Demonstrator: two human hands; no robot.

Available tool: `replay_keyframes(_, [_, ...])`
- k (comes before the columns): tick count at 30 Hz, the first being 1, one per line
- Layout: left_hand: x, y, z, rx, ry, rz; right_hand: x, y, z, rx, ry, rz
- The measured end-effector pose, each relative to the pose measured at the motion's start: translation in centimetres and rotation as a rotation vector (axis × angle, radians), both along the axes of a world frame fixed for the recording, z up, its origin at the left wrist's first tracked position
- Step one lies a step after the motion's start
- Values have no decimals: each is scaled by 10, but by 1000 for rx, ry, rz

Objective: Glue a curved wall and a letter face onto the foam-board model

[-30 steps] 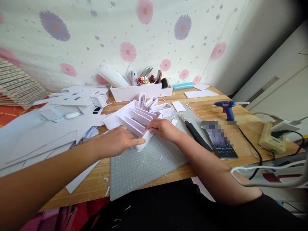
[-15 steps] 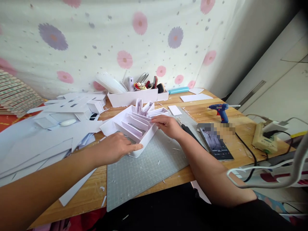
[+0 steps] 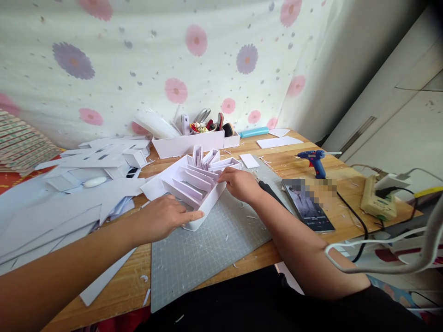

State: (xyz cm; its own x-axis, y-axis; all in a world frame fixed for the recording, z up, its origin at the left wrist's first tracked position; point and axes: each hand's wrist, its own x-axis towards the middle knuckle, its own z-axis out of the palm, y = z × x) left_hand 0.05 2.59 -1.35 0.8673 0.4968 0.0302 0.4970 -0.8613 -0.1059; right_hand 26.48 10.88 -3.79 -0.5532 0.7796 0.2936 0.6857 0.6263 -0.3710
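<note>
A white foam-board model (image 3: 215,198) with several upright strips inside lies on a grey cutting mat (image 3: 207,258). My left hand (image 3: 166,216) grips its near end, thumb stretched along the outer wall and fingers partly hidden on the inner side. At the right-hand wall, my right hand (image 3: 240,183) pinches the top edge near the end of the inner strips. The tips of its fingers are partly out of sight. Small folded white board pieces (image 3: 209,159) stand at the model's far end.
White board sheets and cut parts (image 3: 51,207) pile up at left. Behind stands a white box (image 3: 190,144) of tools. To the right are a blue glue gun (image 3: 315,161), a phone (image 3: 308,205), a black-handled tool (image 3: 273,193) and a power strip (image 3: 377,198). A white cable (image 3: 415,263) hangs in front.
My right hand has drawn its fingers in from lying over the wall to a pinch on its edge. My left hand keeps its place on the model. The view has shifted slightly.
</note>
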Motion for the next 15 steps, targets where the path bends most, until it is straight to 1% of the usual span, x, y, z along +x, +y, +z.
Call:
replay_keyframes(3, [0, 0, 1, -4, 13, 1, 0, 3, -5, 0, 61, 14])
replay_keyframes(5, [0, -1, 1, -20, 13, 9, 1, 9, -12, -10, 163, 21])
replay_keyframes(6, [0, -1, 2, -27, 12, 14, 3, 12, -15, -13, 241, 0])
replay_keyframes(7, [0, -1, 2, -31, 11, 17, 5, 16, -19, -10, 332, -43])
replay_keyframes(9, [0, -2, 2, -31, 9, 17, 11, 23, -24, 25, 514, -173])
replay_keyframes(10, [0, -3, 2, -29, 7, 15, 13, 25, -25, 52, 573, -231])
replay_keyframes(12, [0, -3, 1, -26, 3, 15, 17, 26, -25, 99, 580, -273])
replay_keyframes(15, [-1, -1, 1, -40, 12, 22, 15, 21, -22, 132, 419, -234])
